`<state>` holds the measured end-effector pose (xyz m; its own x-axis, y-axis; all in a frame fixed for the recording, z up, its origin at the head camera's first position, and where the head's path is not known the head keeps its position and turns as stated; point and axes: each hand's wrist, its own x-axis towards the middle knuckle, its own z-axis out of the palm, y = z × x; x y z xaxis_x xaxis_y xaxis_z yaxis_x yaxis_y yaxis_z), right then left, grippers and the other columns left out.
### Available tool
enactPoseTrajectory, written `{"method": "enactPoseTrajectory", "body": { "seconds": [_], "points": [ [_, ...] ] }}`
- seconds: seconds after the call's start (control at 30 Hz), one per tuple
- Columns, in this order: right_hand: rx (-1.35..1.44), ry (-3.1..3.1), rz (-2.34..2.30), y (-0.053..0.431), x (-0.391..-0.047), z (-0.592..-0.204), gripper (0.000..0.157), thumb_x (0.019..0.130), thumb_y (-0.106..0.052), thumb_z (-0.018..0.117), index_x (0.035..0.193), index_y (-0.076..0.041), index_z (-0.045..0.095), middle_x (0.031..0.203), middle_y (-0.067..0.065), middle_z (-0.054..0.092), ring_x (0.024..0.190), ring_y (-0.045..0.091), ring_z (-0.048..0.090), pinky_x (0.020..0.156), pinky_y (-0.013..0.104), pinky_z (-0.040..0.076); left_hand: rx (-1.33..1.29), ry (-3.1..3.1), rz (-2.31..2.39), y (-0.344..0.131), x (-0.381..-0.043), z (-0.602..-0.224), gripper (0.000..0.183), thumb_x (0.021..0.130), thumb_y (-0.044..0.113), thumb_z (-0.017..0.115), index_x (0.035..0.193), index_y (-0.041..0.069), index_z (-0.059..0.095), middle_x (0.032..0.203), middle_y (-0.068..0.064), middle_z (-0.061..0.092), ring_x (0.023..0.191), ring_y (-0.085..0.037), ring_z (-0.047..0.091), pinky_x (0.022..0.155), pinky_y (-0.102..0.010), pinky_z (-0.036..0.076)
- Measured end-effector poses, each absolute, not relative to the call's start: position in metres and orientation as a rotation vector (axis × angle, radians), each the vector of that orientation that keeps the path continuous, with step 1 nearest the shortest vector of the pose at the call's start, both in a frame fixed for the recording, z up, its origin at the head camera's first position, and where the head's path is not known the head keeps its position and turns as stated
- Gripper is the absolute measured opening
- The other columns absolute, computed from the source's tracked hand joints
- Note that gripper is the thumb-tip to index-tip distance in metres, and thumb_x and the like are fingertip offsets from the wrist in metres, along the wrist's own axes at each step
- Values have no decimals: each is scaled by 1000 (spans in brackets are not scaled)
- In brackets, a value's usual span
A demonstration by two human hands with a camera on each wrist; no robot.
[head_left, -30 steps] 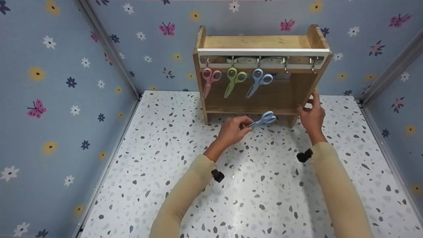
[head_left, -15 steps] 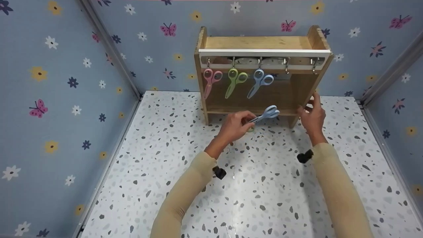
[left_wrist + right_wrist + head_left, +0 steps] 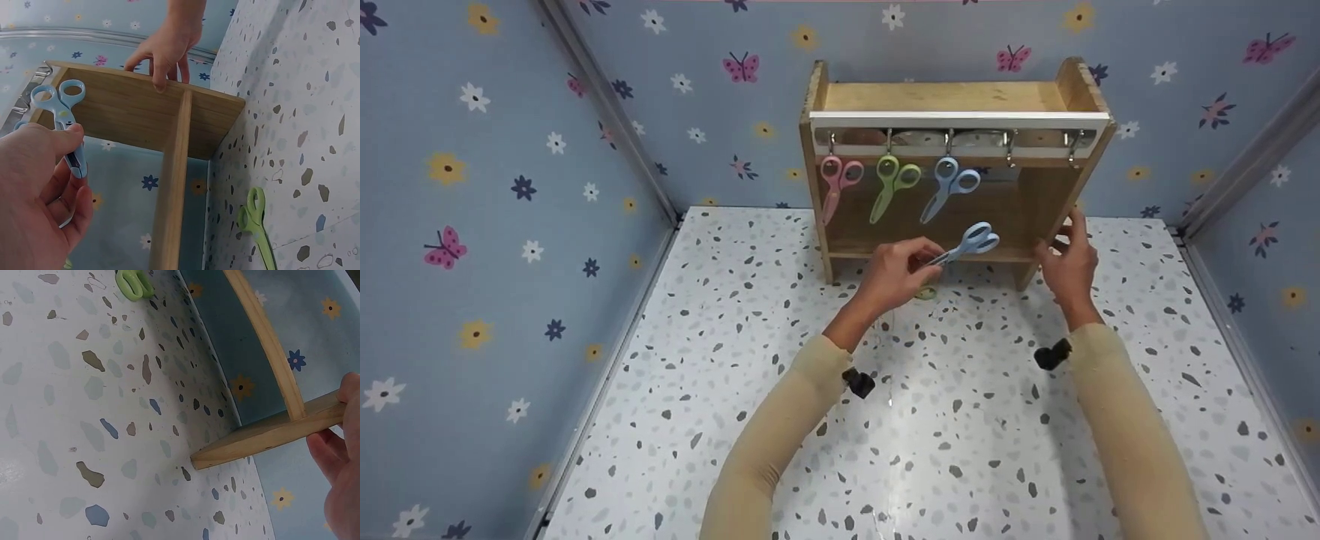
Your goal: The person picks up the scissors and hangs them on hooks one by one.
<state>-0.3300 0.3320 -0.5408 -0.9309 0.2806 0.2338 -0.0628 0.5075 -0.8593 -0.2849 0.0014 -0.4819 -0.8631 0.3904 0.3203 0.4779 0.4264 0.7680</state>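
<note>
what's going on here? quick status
A person's left hand pinches a blue pair of scissors by the blades, handles raised in front of the wooden rack. The right hand rests on the rack's right side panel. Pink, green and blue scissors hang from three hooks; two hooks on the right are bare. Another green pair lies on the speckled table near the rack.

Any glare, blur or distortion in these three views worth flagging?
Head view: even light, sharp, a glare streak on the tabletop, wall edges bowed by the wide lens. Left wrist view: the left hand is large and soft, while the blue scissors it pinches read clearly. Right wrist view: the right hand at the frame edge is blurred; the wooden rack looks curved.
</note>
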Motion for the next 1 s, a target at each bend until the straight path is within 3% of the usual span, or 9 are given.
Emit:
{"method": "enactPoseTrajectory", "body": {
  "seconds": [0.4,1.0],
  "points": [
    [-185,-2407,1347,331,-332,-543,78,109,-10,64,176,-33,33,165,22,61,153,42,63,125,57,52,-754,-2559,-1427,10,-291,-472,19,106,18,81,124,12,81,109,-9,86,86,-14,71,76,-18,51],
    [-194,-2417,1372,333,-333,-544,77,109,-10,65,176,-33,34,169,21,58,155,42,61,126,57,52,-732,-2452,-1563,29,-299,-455,19,106,15,80,124,10,82,106,-10,85,82,-9,66,75,-17,50]
  ]
}}
